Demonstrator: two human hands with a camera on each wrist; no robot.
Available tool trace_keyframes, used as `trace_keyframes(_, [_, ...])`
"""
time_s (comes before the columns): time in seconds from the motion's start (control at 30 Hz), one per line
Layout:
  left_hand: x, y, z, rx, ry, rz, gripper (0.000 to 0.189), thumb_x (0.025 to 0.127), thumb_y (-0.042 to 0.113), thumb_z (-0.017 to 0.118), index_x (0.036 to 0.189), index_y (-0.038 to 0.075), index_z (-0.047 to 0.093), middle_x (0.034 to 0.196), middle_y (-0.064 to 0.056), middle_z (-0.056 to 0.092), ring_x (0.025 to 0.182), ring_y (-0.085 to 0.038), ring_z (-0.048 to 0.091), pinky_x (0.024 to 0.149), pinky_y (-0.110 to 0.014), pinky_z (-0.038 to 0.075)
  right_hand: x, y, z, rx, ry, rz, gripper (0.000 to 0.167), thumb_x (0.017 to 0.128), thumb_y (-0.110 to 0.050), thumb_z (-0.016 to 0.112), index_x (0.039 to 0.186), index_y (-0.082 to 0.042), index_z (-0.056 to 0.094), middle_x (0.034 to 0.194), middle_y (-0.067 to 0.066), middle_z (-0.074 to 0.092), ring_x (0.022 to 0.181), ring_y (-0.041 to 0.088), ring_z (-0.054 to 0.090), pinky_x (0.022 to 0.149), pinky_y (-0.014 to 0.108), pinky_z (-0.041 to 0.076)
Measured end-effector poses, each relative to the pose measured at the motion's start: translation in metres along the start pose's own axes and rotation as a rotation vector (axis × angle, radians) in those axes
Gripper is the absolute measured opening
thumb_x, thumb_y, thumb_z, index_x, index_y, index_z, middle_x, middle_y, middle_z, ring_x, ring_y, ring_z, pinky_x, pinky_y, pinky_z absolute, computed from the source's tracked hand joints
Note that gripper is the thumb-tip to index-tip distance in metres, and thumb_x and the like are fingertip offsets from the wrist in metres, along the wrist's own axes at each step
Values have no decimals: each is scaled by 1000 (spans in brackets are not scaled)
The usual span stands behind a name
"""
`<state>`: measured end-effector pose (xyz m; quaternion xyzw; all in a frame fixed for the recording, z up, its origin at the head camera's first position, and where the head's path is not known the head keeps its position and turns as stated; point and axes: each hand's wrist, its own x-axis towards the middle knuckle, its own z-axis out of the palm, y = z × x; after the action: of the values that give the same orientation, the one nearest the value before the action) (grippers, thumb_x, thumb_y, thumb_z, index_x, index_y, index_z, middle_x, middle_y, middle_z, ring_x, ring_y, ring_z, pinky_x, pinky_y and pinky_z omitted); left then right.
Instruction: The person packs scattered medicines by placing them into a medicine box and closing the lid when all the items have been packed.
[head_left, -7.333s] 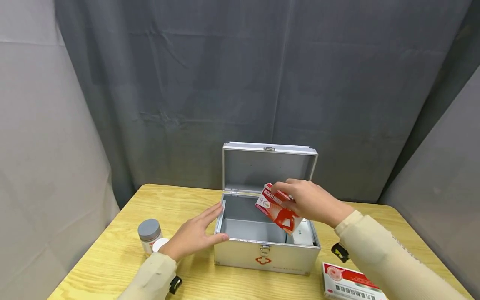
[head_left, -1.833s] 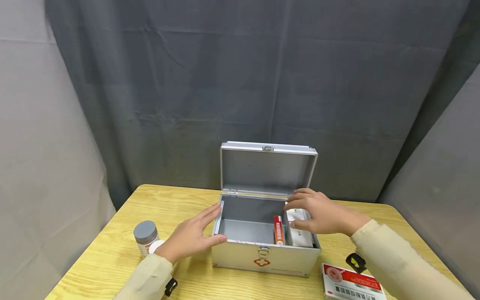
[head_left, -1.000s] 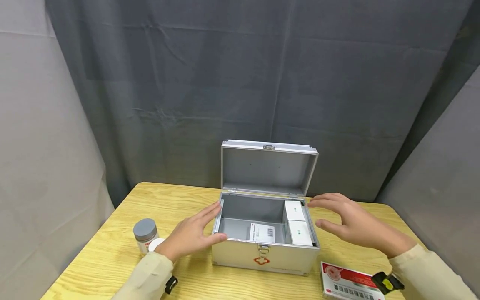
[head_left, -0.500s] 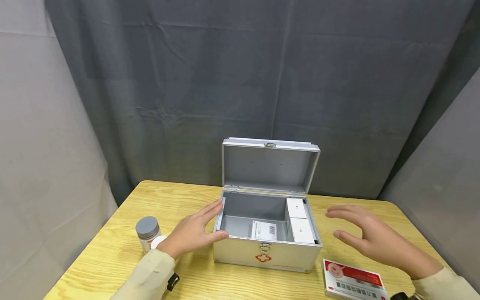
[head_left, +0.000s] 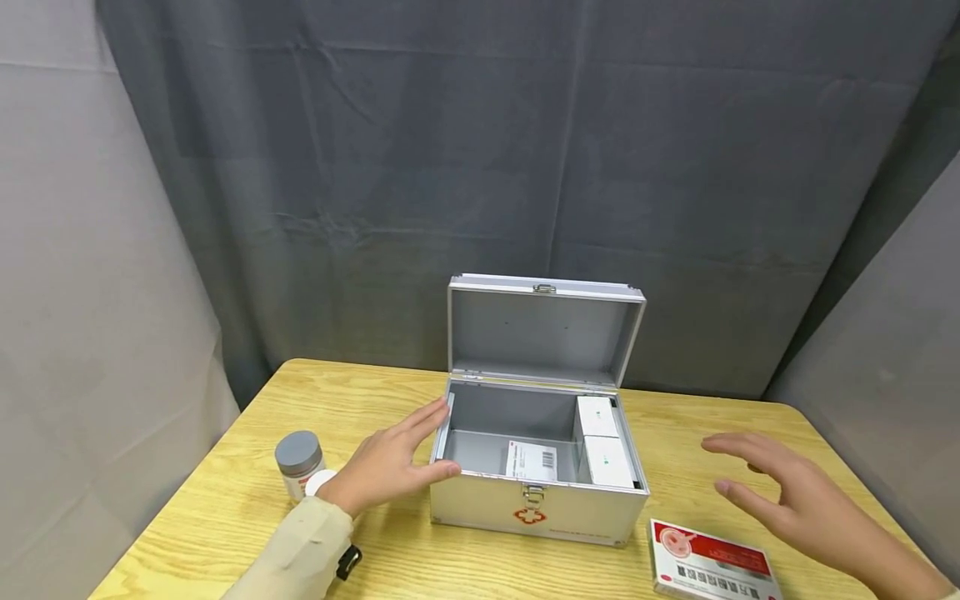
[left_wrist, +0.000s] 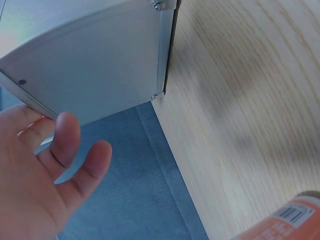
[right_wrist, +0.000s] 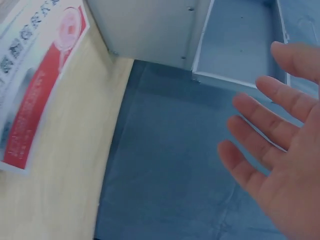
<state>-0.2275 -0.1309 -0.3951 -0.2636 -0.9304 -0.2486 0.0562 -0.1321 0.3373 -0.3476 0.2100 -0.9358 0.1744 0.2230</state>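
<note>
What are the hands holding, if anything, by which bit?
Nothing is held: the right hand is empty; the left hand touches the metal case at its left rim.

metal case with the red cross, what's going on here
A person's left hand touches the left rim of the open metal case. Two white boxes sit along its right side inside, with a barcoded box to their left. The right hand holds nothing, near a red-and-white box outside the case. A grey-lidded jar stands beyond the left hand.
</note>
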Motion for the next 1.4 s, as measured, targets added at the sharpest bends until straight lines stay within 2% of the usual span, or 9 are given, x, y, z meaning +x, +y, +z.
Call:
trace_keyframes(0.17, [-1, 0, 1, 6, -1, -1, 85, 85, 69, 60, 155, 26, 36, 164, 14, 28, 136, -30, 52, 103, -58, 47, -14, 6, 12, 36, -105, 107, 38, 86, -23, 77, 122, -28, 65, 118, -7, 68, 104, -19, 49, 69, 19, 52])
trace_keyframes(0.5, [0, 4, 2, -13, -5, 15, 85, 86, 68, 59, 155, 24, 36, 164, 13, 27, 137, -27, 52, 102, -57, 48, -37, 18, 32, 49, -256, 209, 40, 91, -30, 72, 127, -16, 63, 124, 3, 66, 101, -15, 50, 69, 21, 52])
trace_keyframes(0.6, [0, 5, 1, -17, -10, 14, 85, 86, 68, 59, 155, 24, 35, 164, 13, 27, 138, -27, 51, 103, -57, 47, -38, 24, 34, 94, -403, 273, 52, 93, -35, 68, 137, -9, 55, 133, 11, 62, 110, 1, 58, 73, 22, 53])
trace_keyframes(0.77, [1, 5, 0, -11, -18, 8, 85, 86, 67, 60, 155, 24, 35, 164, 13, 27, 138, -27, 51, 103, -57, 47, -37, 34, 43, 220, -644, 437, 70, 90, -36, 71, 144, -1, 45, 141, 25, 53, 119, 39, 56, 91, 51, 54])
trace_keyframes(0.83, [1, 5, 0, -6, -17, 8, 85, 86, 68, 60, 155, 24, 35, 164, 13, 27, 138, -28, 51, 103, -57, 47, -38, 36, 48, 212, -691, 442, 69, 88, -35, 73, 142, -1, 48, 138, 23, 55, 115, 34, 56, 92, 59, 51])
trace_keyframes(1.0, [1, 4, 0, -8, -16, -5, 85, 86, 67, 60, 155, 25, 35, 164, 13, 27, 139, -31, 49, 106, -58, 45, -40, 39, 55, 130, -756, 360, 68, 83, -39, 77, 137, -6, 54, 130, 12, 59, 103, 17, 55, 85, 43, 51])
trace_keyframes(1.2, [0, 3, -1, -5, -13, -13, 84, 86, 67, 60, 155, 27, 35, 164, 14, 27, 139, -30, 49, 105, -58, 45, -40, 43, 57, 86, -732, 279, 70, 80, -43, 79, 135, -8, 56, 128, 7, 60, 98, -3, 50, 80, 24, 49])
trace_keyframes(1.3, [-1, 2, -1, -8, -12, -10, 84, 86, 67, 61, 155, 27, 35, 164, 13, 27, 139, -29, 49, 105, -59, 45, -40, 43, 59, 91, -743, 289, 72, 80, -45, 79, 136, -7, 55, 130, 9, 60, 101, 1, 52, 83, 30, 51])
trace_keyframes(1.4, [0, 2, -1, -7, -11, -4, 84, 86, 66, 61, 155, 26, 35, 164, 12, 27, 139, -30, 49, 105, -58, 45, -40, 40, 61, 115, -758, 353, 77, 78, -47, 80, 138, -8, 52, 133, 12, 58, 109, 18, 56, 89, 46, 51])
